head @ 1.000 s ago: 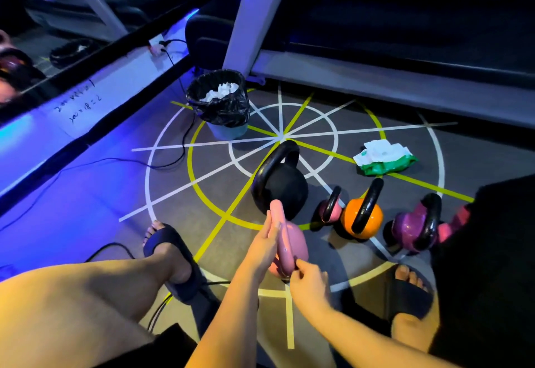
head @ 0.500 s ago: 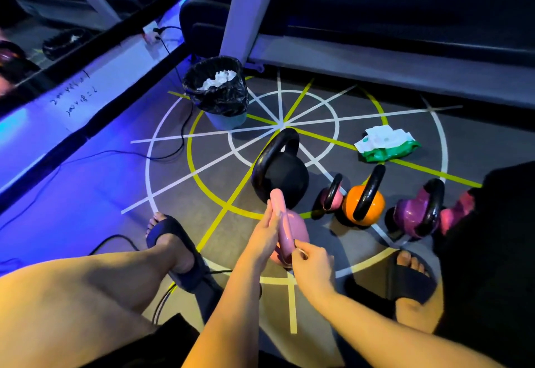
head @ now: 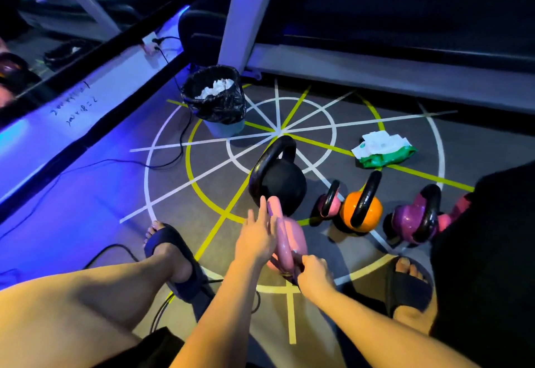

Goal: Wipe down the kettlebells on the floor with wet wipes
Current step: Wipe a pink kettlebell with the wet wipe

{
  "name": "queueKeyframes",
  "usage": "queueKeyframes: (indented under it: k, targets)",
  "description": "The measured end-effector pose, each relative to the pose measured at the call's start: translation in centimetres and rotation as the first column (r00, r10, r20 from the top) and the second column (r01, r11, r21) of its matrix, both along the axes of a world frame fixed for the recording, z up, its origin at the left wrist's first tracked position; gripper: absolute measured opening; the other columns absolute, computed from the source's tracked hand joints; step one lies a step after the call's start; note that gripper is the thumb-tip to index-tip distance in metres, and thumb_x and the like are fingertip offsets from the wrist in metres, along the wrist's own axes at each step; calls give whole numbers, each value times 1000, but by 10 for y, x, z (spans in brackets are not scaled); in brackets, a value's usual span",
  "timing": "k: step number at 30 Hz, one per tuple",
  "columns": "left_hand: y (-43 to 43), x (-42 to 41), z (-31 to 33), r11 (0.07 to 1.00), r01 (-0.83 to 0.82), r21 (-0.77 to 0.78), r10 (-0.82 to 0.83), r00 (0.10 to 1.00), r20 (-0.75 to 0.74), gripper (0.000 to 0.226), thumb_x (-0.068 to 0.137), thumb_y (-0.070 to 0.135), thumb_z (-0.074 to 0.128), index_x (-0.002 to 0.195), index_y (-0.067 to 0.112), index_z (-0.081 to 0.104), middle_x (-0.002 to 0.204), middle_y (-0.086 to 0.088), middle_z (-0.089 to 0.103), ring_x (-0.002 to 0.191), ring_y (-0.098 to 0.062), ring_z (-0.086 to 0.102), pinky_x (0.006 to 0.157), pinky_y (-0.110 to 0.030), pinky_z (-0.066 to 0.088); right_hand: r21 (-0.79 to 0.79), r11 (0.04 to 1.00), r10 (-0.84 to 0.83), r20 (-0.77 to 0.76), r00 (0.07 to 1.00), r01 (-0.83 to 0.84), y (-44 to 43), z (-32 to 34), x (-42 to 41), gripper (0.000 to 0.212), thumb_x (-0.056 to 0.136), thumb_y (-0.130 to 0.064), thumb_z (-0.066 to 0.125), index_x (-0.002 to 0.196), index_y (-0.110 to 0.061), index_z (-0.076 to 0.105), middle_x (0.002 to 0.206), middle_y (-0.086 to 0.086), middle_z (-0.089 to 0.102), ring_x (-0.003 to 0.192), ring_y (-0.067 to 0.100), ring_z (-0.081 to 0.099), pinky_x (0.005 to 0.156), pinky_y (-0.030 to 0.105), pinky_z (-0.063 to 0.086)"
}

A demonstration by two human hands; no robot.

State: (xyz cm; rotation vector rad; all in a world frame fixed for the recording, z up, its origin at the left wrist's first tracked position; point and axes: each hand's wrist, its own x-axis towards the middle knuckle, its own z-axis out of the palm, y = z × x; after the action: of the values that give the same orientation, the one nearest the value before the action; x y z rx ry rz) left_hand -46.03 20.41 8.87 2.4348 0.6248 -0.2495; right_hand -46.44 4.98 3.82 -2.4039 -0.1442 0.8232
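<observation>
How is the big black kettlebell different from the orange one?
The black kettlebell is black all over; the orange kettlebell has an orange body with a black handle. The black kettlebell looks clearly bigger than the orange kettlebell. Both stand on the floor with their handles up.

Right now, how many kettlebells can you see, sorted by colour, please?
Black kettlebell: 1
Pink: 2, the held pink kettlebell and the small pink kettlebell
Orange kettlebell: 1
Purple kettlebell: 1
Total: 5; the half-hidden pink shape is not counted.
</observation>
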Motion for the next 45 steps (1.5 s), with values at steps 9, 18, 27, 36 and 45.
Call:
queueKeyframes:
  k: [9, 18, 27, 36, 45]
  targets:
    - [15, 28, 19, 273, 817, 508, -763, 506, -403, 37, 93, 24, 60, 130, 26, 59, 154, -8, 42, 154, -27, 16, 124, -58, 4, 163, 882, -453, 43, 890, 442, -21, 7, 40, 21, 94, -25, 62, 81, -17, 76, 91, 11, 75, 93, 35, 65, 79, 36, 51]
    - [-2, 23, 29, 490, 605, 627, -609, 753, -251, 51, 86, 62, 57, 104, 16, 68, 103, -6, 73, 99, -32, 69, 77, -37, 50, 412, 639, -676, -101, 730, 649, -19, 23, 68, 21, 91, -8, 62, 91, -24, 75, 89, 4, 73, 91, 27, 66, 78, 30, 49]
    - [-24, 7, 10, 963, -256, 81, 260, 965, -43, 76, 73, 93, 44, 72, 20, 64, 77, 2, 66, 93, -31, 66, 71, -34, 47, 475, 563, -700, -161, 696, 676, -9, 26, 88, 19, 92, -13, 64, 106, -18, 75, 97, 3, 74, 81, 19, 62, 72, 28, 49]
    - [-11, 0, -4, 768, -423, -482, 392, 904, -169, 79, 56, 92, 59, 98, 27, 72, 100, 6, 75, 97, -14, 69, 95, -40, 55, 419, 616, -643, -220, 733, 666, 13, 7, 94, 13, 84, -34, 68, 77, -28, 78, 76, -3, 75, 74, 23, 65, 76, 36, 56]
    - [-18, -1, -17, 842, -241, -483, 207, 971, -123, 72, 95, 76, 27, 143, 29, 53, 148, 4, 54, 137, -16, 48, 117, -34, 33, 343, 755, -516, -215, 829, 559, 36, -1, 69, 24, 95, -18, 59, 113, -21, 74, 98, 5, 75, 94, 25, 67, 80, 28, 49]
